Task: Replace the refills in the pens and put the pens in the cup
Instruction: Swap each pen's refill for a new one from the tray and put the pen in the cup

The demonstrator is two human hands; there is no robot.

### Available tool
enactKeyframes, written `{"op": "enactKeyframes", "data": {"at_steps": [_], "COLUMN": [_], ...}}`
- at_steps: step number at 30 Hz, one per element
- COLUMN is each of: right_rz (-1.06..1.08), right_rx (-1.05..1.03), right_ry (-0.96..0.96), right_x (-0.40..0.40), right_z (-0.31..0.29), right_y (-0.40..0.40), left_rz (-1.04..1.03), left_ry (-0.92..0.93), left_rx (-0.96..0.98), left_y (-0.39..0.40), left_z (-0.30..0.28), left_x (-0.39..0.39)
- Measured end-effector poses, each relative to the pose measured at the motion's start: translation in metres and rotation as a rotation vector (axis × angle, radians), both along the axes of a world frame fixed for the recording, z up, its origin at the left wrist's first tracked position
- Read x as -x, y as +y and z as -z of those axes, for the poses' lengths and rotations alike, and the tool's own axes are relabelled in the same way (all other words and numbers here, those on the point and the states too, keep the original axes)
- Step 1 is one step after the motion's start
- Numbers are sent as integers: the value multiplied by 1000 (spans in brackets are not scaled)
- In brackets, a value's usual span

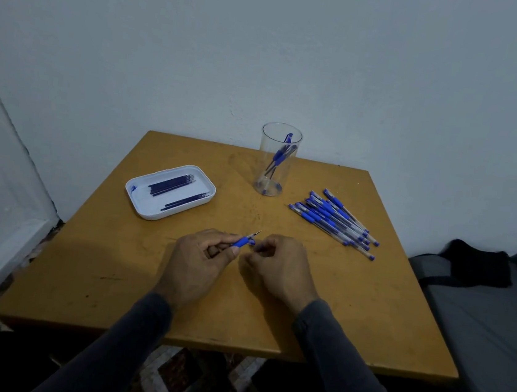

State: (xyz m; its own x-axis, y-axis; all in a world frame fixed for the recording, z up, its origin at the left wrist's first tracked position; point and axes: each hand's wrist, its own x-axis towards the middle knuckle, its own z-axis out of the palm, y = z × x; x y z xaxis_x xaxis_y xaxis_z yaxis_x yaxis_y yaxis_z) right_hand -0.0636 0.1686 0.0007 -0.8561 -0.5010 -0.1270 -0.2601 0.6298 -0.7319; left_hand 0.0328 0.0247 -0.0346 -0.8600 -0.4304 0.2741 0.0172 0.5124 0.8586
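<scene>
Wooden table, square, back edge against the wall. Left hand grips a blue-gripped pen, tip pointing away. Right hand is curled just beside the tip; its hold cannot be told. Clear cup holds pens near the back edge. White tray of refills far left; loose pens far right. Bare tabletop lies around both hands.

I see a dim, bluish-grey picture with soft, even light and no glare. The square tan wooden table shows only faint shadows beneath my hands. Corners darken, and the wide lens bends the pale plastered wall edges. Focus looks slightly soft throughout.
</scene>
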Motion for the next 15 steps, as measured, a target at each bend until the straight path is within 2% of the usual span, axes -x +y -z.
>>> {"op": "enactKeyframes", "data": {"at_steps": [5, 8, 11, 15], "right_rz": [-65, 0, 86, 29], "right_rx": [-196, 37, 385, 463], "right_ry": [54, 10, -183, -182], "right_x": [1, 2, 6, 12], "right_z": [-4, -2, -8, -19], "right_y": [-10, 0, 14, 22], "left_rz": [-2, 9, 7, 23], "left_ry": [-20, 7, 28, 33], "left_rx": [16, 8, 0, 21], "left_y": [-1, 0, -1, -2], "left_z": [1, 1, 3, 5], "left_x": [0, 0, 1, 2]}}
